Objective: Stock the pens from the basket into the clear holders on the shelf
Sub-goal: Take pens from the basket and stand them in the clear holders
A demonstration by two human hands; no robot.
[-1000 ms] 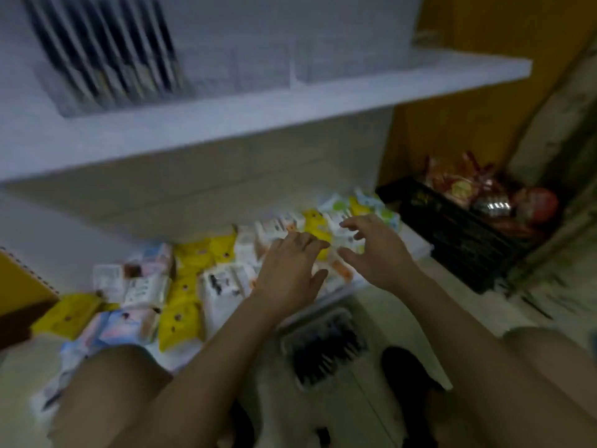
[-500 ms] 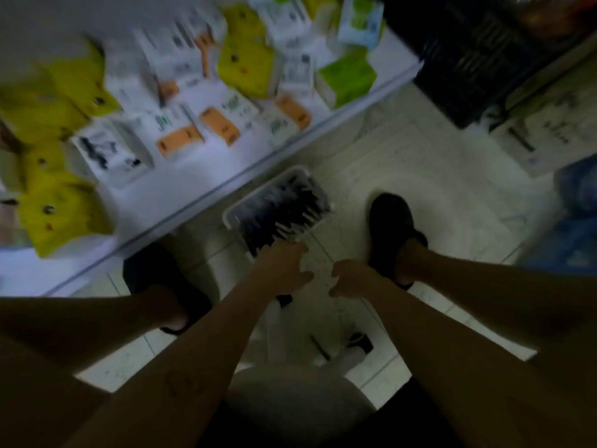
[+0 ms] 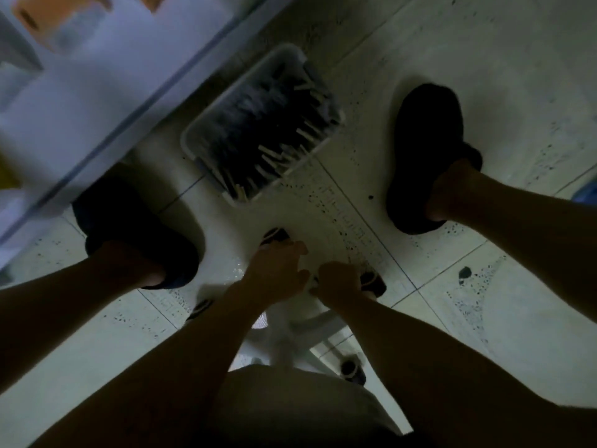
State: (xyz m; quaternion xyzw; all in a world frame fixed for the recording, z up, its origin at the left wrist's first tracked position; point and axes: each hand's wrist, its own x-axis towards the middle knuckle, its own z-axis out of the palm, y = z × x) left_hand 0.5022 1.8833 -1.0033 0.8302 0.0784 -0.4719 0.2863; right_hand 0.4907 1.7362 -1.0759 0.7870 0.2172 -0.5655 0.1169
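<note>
The clear rectangular plastic basket (image 3: 190,142) of dark pens (image 3: 258,130) sits on the pale tiled floor (image 3: 484,92), at twelve o'clock from both hands and apart from them. The left hand (image 3: 277,270) hangs loose-fingered and empty; the right hand (image 3: 339,281) is curled, on what is unclear. The best move looks like reaching forward and gathering a small, aligned bunch by the barrels.

Left grip (image 3: 277,270) loose, right grip (image 3: 339,281) curled.
</note>
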